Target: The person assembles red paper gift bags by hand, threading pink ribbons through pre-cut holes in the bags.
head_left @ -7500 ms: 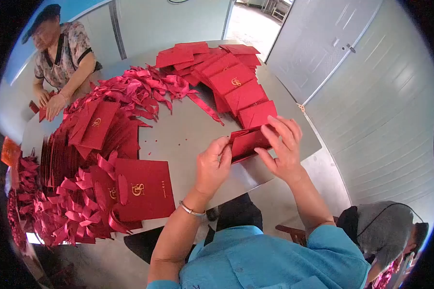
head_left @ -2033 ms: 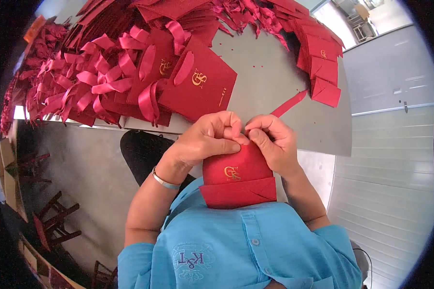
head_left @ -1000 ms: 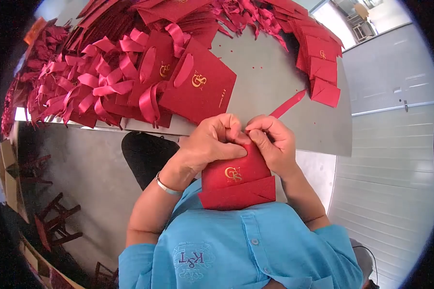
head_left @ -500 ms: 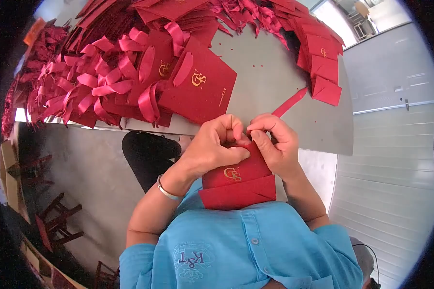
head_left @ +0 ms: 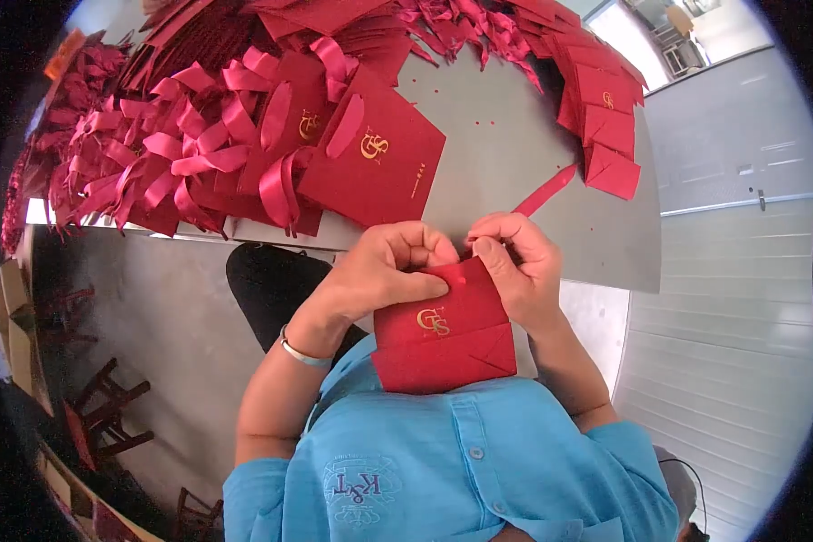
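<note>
Red paper bag (head_left: 443, 330), flat, top edge towards table (head_left: 515, 154), both hands' fingers (head_left: 425, 285) pinching it.

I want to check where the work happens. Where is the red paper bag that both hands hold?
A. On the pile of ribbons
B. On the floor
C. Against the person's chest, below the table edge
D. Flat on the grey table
C: the red paper bag rests against the blue shirt, nearer the person than the grey table, with the left hand and right hand gripping its top edge.
</note>
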`<state>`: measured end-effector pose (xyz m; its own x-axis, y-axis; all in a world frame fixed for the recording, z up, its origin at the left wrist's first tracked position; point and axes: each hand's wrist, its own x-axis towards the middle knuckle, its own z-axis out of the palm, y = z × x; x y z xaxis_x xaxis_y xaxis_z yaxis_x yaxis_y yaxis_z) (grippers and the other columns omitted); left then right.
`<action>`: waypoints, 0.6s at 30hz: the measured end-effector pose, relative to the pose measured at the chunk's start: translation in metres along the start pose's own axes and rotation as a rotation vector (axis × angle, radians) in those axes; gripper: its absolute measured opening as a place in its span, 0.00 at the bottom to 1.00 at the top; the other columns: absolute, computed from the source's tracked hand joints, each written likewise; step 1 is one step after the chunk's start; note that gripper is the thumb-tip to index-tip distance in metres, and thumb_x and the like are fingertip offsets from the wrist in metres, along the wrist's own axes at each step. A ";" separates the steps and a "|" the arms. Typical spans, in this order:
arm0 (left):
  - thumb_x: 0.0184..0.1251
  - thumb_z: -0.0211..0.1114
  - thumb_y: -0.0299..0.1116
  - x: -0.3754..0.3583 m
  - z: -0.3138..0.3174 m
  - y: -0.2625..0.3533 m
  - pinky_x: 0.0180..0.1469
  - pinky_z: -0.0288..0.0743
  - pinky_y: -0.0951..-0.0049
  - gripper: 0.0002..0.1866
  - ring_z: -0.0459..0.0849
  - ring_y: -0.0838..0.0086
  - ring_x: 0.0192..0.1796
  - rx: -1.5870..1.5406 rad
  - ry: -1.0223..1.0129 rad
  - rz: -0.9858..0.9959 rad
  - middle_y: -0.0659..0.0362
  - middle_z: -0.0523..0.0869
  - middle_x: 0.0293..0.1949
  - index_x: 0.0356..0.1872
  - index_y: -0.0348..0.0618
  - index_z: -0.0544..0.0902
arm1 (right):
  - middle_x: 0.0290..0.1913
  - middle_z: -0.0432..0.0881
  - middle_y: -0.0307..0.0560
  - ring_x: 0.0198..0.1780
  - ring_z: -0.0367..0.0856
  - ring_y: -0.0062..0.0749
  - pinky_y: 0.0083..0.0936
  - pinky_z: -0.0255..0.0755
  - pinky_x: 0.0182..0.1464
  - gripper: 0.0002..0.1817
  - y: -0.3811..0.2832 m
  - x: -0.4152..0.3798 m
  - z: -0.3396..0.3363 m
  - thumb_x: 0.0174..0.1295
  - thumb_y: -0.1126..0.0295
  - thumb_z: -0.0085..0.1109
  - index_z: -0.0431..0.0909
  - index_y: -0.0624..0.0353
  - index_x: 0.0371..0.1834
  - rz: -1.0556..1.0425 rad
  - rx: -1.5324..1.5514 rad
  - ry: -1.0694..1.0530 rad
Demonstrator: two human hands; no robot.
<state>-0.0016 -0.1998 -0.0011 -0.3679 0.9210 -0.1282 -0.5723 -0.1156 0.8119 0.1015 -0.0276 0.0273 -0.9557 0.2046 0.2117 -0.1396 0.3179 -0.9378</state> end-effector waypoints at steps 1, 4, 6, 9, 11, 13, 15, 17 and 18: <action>0.55 0.65 0.15 0.000 -0.001 -0.001 0.40 0.74 0.84 0.11 0.80 0.85 0.37 0.007 -0.020 -0.026 0.64 0.82 0.34 0.38 0.39 0.78 | 0.39 0.79 0.45 0.38 0.74 0.19 0.16 0.69 0.42 0.04 0.001 0.000 0.001 0.66 0.76 0.55 0.75 0.67 0.40 0.001 0.019 0.005; 0.56 0.66 0.17 0.000 0.003 0.000 0.39 0.74 0.85 0.07 0.79 0.86 0.35 0.059 0.024 -0.035 0.66 0.82 0.32 0.33 0.39 0.79 | 0.39 0.80 0.45 0.38 0.76 0.22 0.18 0.70 0.42 0.04 0.000 0.001 0.000 0.66 0.77 0.55 0.75 0.67 0.39 -0.039 0.001 0.012; 0.56 0.66 0.18 0.000 0.006 -0.002 0.37 0.73 0.85 0.06 0.79 0.87 0.34 0.067 0.056 -0.027 0.67 0.82 0.31 0.32 0.40 0.79 | 0.39 0.80 0.45 0.38 0.76 0.24 0.19 0.70 0.42 0.03 -0.001 0.004 -0.005 0.65 0.78 0.56 0.76 0.67 0.39 -0.082 -0.038 0.014; 0.57 0.67 0.21 -0.002 0.013 0.000 0.33 0.71 0.86 0.05 0.77 0.89 0.31 0.122 0.128 -0.010 0.69 0.81 0.28 0.31 0.40 0.79 | 0.38 0.80 0.47 0.38 0.78 0.31 0.23 0.71 0.42 0.03 -0.007 0.010 -0.015 0.60 0.81 0.59 0.77 0.66 0.37 -0.426 -0.367 0.034; 0.57 0.68 0.22 -0.003 0.017 0.001 0.31 0.69 0.86 0.05 0.76 0.90 0.30 0.166 0.169 -0.004 0.70 0.80 0.27 0.30 0.40 0.79 | 0.37 0.80 0.48 0.39 0.79 0.36 0.24 0.73 0.40 0.08 -0.024 0.008 -0.018 0.53 0.84 0.63 0.79 0.63 0.35 -0.512 -0.559 0.003; 0.57 0.69 0.24 -0.003 0.020 -0.001 0.29 0.67 0.86 0.06 0.75 0.90 0.29 0.320 0.246 0.031 0.71 0.79 0.25 0.29 0.39 0.79 | 0.36 0.80 0.48 0.38 0.79 0.36 0.24 0.73 0.38 0.09 -0.035 0.004 -0.018 0.51 0.85 0.64 0.79 0.63 0.35 -0.470 -0.574 -0.044; 0.56 0.70 0.25 -0.003 0.022 -0.006 0.29 0.69 0.85 0.06 0.75 0.90 0.29 0.348 0.270 0.057 0.70 0.80 0.26 0.29 0.38 0.79 | 0.35 0.80 0.48 0.37 0.79 0.36 0.25 0.74 0.36 0.11 -0.041 0.000 -0.017 0.49 0.86 0.65 0.80 0.62 0.34 -0.430 -0.591 -0.089; 0.56 0.70 0.26 -0.004 0.024 -0.008 0.30 0.70 0.85 0.06 0.76 0.89 0.30 0.378 0.297 0.084 0.69 0.81 0.26 0.29 0.38 0.80 | 0.32 0.80 0.46 0.34 0.80 0.34 0.24 0.73 0.32 0.12 -0.045 -0.001 -0.013 0.46 0.86 0.67 0.80 0.61 0.33 -0.428 -0.556 -0.073; 0.56 0.70 0.26 -0.004 0.025 -0.007 0.32 0.71 0.84 0.06 0.77 0.88 0.30 0.424 0.298 0.123 0.68 0.82 0.26 0.29 0.38 0.80 | 0.32 0.80 0.46 0.34 0.80 0.34 0.24 0.73 0.32 0.12 -0.046 -0.002 -0.012 0.46 0.86 0.67 0.80 0.61 0.33 -0.428 -0.558 -0.075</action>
<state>0.0225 -0.1936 0.0077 -0.6411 0.7574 -0.1241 -0.1884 0.0015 0.9821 0.1124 -0.0316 0.0729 -0.8646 -0.1028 0.4918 -0.3729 0.7874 -0.4909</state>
